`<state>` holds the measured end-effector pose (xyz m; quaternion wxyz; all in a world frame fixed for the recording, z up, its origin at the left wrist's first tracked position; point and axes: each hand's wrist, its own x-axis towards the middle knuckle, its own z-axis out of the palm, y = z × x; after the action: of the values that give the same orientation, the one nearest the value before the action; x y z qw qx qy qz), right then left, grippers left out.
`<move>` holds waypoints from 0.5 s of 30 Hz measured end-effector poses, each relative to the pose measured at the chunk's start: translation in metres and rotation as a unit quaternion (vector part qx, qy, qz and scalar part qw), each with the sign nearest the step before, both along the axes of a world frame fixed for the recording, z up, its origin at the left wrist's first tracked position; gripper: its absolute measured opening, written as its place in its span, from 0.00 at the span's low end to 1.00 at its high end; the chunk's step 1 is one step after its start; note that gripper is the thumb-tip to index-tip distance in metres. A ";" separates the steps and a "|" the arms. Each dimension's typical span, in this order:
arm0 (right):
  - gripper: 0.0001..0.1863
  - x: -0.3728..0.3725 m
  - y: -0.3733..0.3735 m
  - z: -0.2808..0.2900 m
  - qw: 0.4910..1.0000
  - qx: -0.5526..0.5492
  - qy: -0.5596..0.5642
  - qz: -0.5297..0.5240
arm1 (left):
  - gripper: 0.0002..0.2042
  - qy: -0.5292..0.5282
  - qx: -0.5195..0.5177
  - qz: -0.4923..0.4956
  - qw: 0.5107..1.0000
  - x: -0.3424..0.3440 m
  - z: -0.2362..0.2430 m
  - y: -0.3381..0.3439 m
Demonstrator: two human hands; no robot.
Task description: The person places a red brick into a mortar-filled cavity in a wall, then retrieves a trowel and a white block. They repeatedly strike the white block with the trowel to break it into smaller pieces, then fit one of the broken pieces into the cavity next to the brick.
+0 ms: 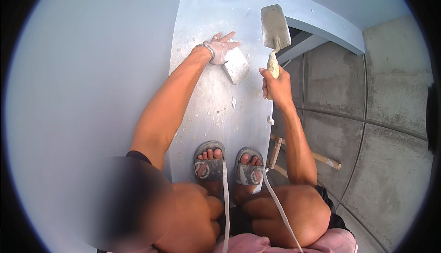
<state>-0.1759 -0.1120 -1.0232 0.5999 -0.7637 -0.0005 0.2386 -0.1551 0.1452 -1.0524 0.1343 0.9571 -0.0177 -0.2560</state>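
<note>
My left hand [221, 49], dusty and with a bracelet at the wrist, rests on the upper left end of a rough white block [237, 67]. Its fingers are spread and stretched out to the right; its underside is hidden. The block lies on a pale, narrow platform [202, 129]. To the right, my right hand [278, 86] is closed round the handle of a trowel [275, 25]. The trowel's broad, mortar-stained blade points away from me, above the platform's right edge, apart from the block.
White crumbs and a chip [234, 102] litter the platform, with another chip [270, 120] at its right edge. My sandalled feet [210, 163] stand on the near end. A blue-grey wall [92, 92] rises at left; grey panels [333, 80] and wooden poles [326, 160] show at right.
</note>
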 end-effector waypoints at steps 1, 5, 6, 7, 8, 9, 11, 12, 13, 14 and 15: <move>0.12 0.000 -0.001 0.000 1.000 0.002 0.007 -0.003 | 0.40 -0.004 0.027 -0.020 0.999 0.004 0.000 0.005; 0.11 -0.001 -0.017 0.008 0.999 -0.031 0.020 0.003 | 0.45 0.007 -0.033 0.092 0.995 -0.008 0.016 0.015; 0.12 -0.004 -0.018 0.009 0.999 -0.037 0.010 0.001 | 0.47 0.011 -0.084 0.169 0.982 -0.013 0.012 0.018; 0.12 -0.007 -0.016 0.009 0.999 -0.042 -0.001 0.000 | 0.47 -0.028 -0.081 0.224 0.971 -0.022 0.006 0.014; 0.12 -0.009 -0.013 0.011 0.999 -0.048 -0.012 0.000 | 0.47 -0.067 -0.079 0.281 0.954 -0.034 0.002 0.011; 0.13 -0.012 -0.009 0.014 0.998 -0.057 -0.022 0.010 | 0.47 -0.106 -0.080 0.337 0.932 -0.044 -0.004 0.006; 0.14 -0.020 0.003 0.019 0.995 -0.078 -0.043 0.036 | 0.47 -0.171 -0.067 0.338 0.923 -0.058 -0.014 -0.002; 0.19 -0.023 0.005 0.020 0.992 -0.092 -0.049 0.067 | 0.46 -0.202 -0.056 0.329 0.921 -0.065 -0.020 -0.007; 0.21 -0.028 0.008 0.019 0.985 -0.117 -0.082 0.092 | 0.45 -0.233 -0.045 0.321 0.917 -0.069 -0.024 -0.010; 0.23 -0.034 0.013 0.017 0.976 -0.138 -0.116 0.119 | 0.43 -0.229 -0.062 0.295 0.926 -0.072 -0.029 -0.007; 0.24 -0.039 0.018 0.015 0.965 -0.158 -0.150 0.147 | 0.42 -0.226 -0.078 0.269 0.933 -0.074 -0.033 -0.004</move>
<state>-0.2147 -0.0938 -1.0081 0.4227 -0.8673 -0.1652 0.2043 -0.2290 0.1411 -1.0855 0.2651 0.9451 0.1903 0.0145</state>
